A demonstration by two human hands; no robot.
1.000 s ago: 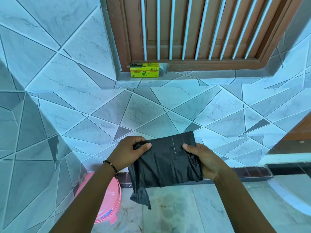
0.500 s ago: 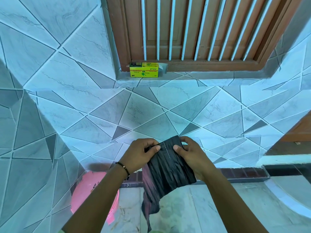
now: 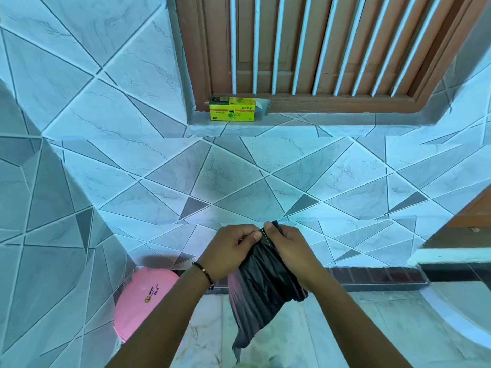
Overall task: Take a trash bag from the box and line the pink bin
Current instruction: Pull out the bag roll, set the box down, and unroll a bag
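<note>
The bag point(image 3: 263, 282) is pinched at its top edge by both hands; the bin point(image 3: 138, 301) lies lower-left, nearer the left hand point(image 3: 231, 251).

Grey-blue angular-patterned wall tiles point(image 3: 239, 187); brown wooden window frame point(image 3: 332, 104), white bars point(image 3: 255, 49); pale marbled floor point(image 3: 345, 314).

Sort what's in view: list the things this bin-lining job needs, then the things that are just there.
Needed: black trash bag, pinched at its top edge by the left hand and right hand; pink bin; yellow bag box on the sill.

Just there: barred wooden window; tiled wall.
</note>
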